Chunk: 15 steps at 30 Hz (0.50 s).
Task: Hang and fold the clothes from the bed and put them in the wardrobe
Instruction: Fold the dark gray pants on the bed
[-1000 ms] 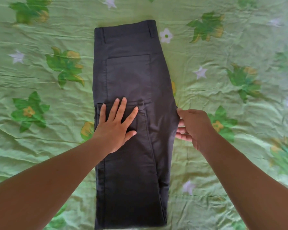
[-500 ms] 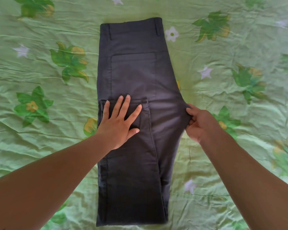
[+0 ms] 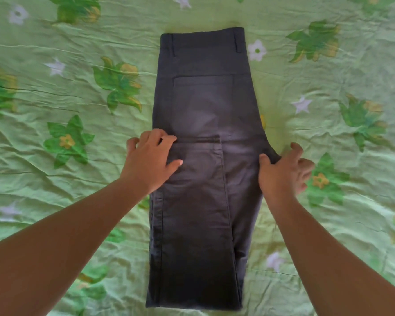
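The right hand (image 3: 283, 174) is blurred, so its hold on the trousers (image 3: 198, 213) cannot be told; 2 forearms (image 3: 55, 247) are cut off below

Wrinkled green bedsheet (image 3: 328, 137) printed with leaves and flowers
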Each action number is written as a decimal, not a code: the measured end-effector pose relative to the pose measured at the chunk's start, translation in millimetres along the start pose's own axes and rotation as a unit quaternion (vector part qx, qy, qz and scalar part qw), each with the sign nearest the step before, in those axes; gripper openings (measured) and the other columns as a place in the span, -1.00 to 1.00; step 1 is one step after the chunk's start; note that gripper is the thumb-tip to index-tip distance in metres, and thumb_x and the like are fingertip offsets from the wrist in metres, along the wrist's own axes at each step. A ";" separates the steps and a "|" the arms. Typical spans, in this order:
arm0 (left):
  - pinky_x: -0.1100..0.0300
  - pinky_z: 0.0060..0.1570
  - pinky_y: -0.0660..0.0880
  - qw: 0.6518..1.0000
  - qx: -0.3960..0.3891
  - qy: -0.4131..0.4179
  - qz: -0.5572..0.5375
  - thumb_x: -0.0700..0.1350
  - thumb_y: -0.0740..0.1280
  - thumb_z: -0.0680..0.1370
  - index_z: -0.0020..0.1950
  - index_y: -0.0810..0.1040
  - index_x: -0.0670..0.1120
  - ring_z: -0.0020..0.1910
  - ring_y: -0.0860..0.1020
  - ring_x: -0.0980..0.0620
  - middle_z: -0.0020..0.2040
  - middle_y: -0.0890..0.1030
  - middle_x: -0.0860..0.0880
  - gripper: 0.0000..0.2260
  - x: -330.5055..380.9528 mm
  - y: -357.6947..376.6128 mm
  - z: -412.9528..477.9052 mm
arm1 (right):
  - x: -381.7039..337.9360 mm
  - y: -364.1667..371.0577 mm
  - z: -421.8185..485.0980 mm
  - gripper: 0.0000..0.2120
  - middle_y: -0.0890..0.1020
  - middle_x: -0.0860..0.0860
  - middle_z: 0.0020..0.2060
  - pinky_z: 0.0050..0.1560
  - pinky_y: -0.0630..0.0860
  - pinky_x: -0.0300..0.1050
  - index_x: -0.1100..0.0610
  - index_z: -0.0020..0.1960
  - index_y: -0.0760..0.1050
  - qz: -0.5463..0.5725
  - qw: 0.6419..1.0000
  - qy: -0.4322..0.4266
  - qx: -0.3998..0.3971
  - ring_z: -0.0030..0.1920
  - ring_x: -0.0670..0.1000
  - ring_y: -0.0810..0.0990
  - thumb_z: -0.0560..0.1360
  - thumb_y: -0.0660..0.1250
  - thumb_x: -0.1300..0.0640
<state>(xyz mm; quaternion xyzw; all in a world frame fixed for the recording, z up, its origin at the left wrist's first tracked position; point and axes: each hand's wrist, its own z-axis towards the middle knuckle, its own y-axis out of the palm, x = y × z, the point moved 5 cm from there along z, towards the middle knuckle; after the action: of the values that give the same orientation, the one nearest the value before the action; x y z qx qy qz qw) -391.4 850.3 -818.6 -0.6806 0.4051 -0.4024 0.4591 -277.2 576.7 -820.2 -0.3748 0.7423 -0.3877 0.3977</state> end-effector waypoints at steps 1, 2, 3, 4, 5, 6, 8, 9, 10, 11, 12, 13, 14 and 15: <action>-0.15 0.27 0.29 1.000 -0.016 -0.016 -0.006 0.22 0.40 0.48 0.40 0.43 0.06 0.32 0.38 -0.12 0.30 0.43 -0.01 -0.46 -8.1 -1.1 3.2 | -1.4 -3.3 -3.8 -0.32 0.30 0.23 0.35 0.29 0.31 0.19 0.05 0.52 0.22 -0.020 0.999 -0.040 0.025 0.33 0.30 0.33 0.50 0.44 -0.03; -0.14 0.26 0.29 0.999 -0.033 -0.032 -0.015 0.22 0.42 0.46 0.37 0.43 0.07 0.31 0.37 -0.12 0.28 0.43 -0.01 -0.47 -15.0 -2.4 7.7 | -9.5 -5.9 -11.4 -0.37 0.35 0.22 0.30 0.26 0.34 0.18 0.08 0.50 0.28 -0.043 0.989 -0.132 0.054 0.28 0.29 0.37 0.50 0.42 0.02; -0.13 0.26 0.29 0.997 -0.053 -0.049 -0.030 0.22 0.44 0.45 0.34 0.44 0.09 0.30 0.37 -0.11 0.25 0.43 -0.01 -0.48 -20.8 -4.5 12.7 | -22.3 -3.4 -23.1 -0.43 0.41 0.20 0.24 0.21 0.39 0.18 0.10 0.47 0.34 -0.053 0.966 -0.248 0.050 0.23 0.27 0.42 0.51 0.41 0.06; -0.13 0.25 0.30 0.994 -0.074 -0.065 -0.045 0.22 0.46 0.43 0.30 0.46 0.10 0.29 0.37 -0.11 0.21 0.43 0.00 -0.50 -25.9 -6.9 18.9 | -35.2 5.4 -34.8 -0.47 0.46 0.17 0.19 0.16 0.46 0.18 0.10 0.46 0.36 -0.042 0.938 -0.343 0.000 0.19 0.24 0.47 0.53 0.39 0.06; -0.13 0.24 0.31 0.991 -0.098 -0.077 -0.054 0.21 0.47 0.42 0.26 0.49 0.11 0.27 0.39 -0.11 0.15 0.42 0.01 -0.53 -30.4 -8.6 24.9 | -45.9 18.4 -43.6 -0.44 0.50 0.13 0.18 0.15 0.50 0.16 0.08 0.49 0.32 -0.033 0.921 -0.379 -0.085 0.20 0.19 0.50 0.55 0.39 0.02; -0.11 0.22 0.32 0.987 -0.123 -0.085 -0.058 0.19 0.49 0.41 0.22 0.50 0.12 0.23 0.41 -0.10 0.11 0.41 0.02 -0.56 -34.3 -10.0 29.1 | -53.7 31.6 -48.6 -0.38 0.52 0.10 0.21 0.17 0.52 0.14 0.05 0.53 0.24 -0.032 0.916 -0.362 -0.171 0.23 0.15 0.51 0.55 0.39 -0.03; -0.01 0.14 0.43 0.976 -0.165 -0.096 -0.109 0.09 0.52 0.41 0.14 0.52 0.07 0.12 0.48 -0.06 0.06 0.47 0.02 -0.64 -38.5 -11.2 33.7 | -63.5 46.1 -46.6 -0.27 0.58 0.08 0.21 0.14 0.53 0.07 0.02 0.53 0.14 -0.006 0.930 -0.268 -0.253 0.21 0.13 0.56 0.52 0.46 -0.03; 0.07 0.02 0.48 0.965 -0.180 -0.103 -0.162 0.01 0.53 0.42 0.10 0.52 0.04 0.04 0.52 -0.04 0.03 0.53 0.02 -0.68 -39.7 -10.8 33.8 | -66.9 49.5 -40.9 -0.30 0.62 0.07 0.15 0.07 0.52 0.01 0.04 0.49 0.18 0.025 0.940 -0.217 -0.262 0.15 0.13 0.59 0.50 0.48 0.01; 0.16 -0.13 0.47 0.953 -0.188 -0.105 -0.211 -0.08 0.52 0.44 0.06 0.51 0.01 -0.04 0.55 -0.02 -0.02 0.56 0.01 -0.72 -39.7 -10.2 32.3 | -69.8 51.0 -35.2 -0.40 0.64 0.05 0.06 0.00 0.51 -0.02 0.07 0.40 0.27 0.049 0.944 -0.180 -0.271 0.08 0.12 0.61 0.48 0.51 0.04; 0.23 -0.24 0.44 0.945 -0.193 -0.103 -0.243 -0.14 0.52 0.45 0.04 0.49 -0.01 -0.10 0.57 -0.02 -0.07 0.58 0.00 -0.73 -38.9 -10.7 29.5 | -73.1 51.2 -31.7 -0.53 0.66 0.04 -0.03 -0.03 0.51 -0.01 0.10 0.27 0.39 0.050 0.943 -0.166 -0.283 0.03 0.11 0.63 0.46 0.52 0.07; 0.26 -0.30 0.42 0.938 -0.195 -0.103 -0.268 -0.18 0.51 0.45 0.04 0.49 -0.02 -0.13 0.59 -0.01 -0.11 0.60 -0.02 -0.73 -38.5 -10.8 25.0 | -76.7 50.7 -29.8 -0.66 0.67 0.03 -0.11 -0.02 0.54 0.03 0.13 0.14 0.49 0.037 0.938 -0.168 -0.301 -0.01 0.11 0.64 0.45 0.52 0.09; 0.27 -0.32 0.44 0.927 -0.195 -0.114 -0.299 -0.19 0.52 0.45 0.05 0.50 -0.03 -0.14 0.61 0.01 -0.13 0.63 -0.03 -0.73 -38.6 -10.4 19.9 | -78.7 49.5 -29.0 -0.78 0.69 0.04 -0.16 0.00 0.57 0.06 0.13 0.04 0.58 0.025 0.930 -0.177 -0.320 -0.05 0.11 0.66 0.45 0.51 0.10; 0.31 -0.30 0.47 0.911 -0.192 -0.131 -0.340 -0.19 0.52 0.46 0.04 0.54 -0.05 -0.15 0.63 0.04 -0.14 0.66 -0.04 -0.77 -39.7 -8.8 14.1 | -78.3 47.0 -29.8 -0.87 0.70 0.04 -0.19 0.01 0.58 0.07 0.11 -0.03 0.62 0.026 0.924 -0.178 -0.337 -0.07 0.10 0.67 0.45 0.50 0.11; 0.35 -0.28 0.49 0.890 -0.191 -0.149 -0.386 -0.19 0.51 0.49 0.03 0.60 -0.06 -0.15 0.65 0.09 -0.15 0.69 -0.03 -0.83 -39.5 -8.8 7.1 | -77.6 43.1 -32.5 -0.92 0.71 0.05 -0.19 0.02 0.60 0.09 0.10 -0.05 0.64 0.049 0.919 -0.164 -0.356 -0.07 0.10 0.68 0.47 0.48 0.12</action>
<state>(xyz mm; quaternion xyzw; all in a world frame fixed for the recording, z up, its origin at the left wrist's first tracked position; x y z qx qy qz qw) -397.1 891.1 -819.0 -0.9098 0.1068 -0.3566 0.1834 -285.3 670.9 -822.2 -0.5127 0.7731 -0.0109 0.3732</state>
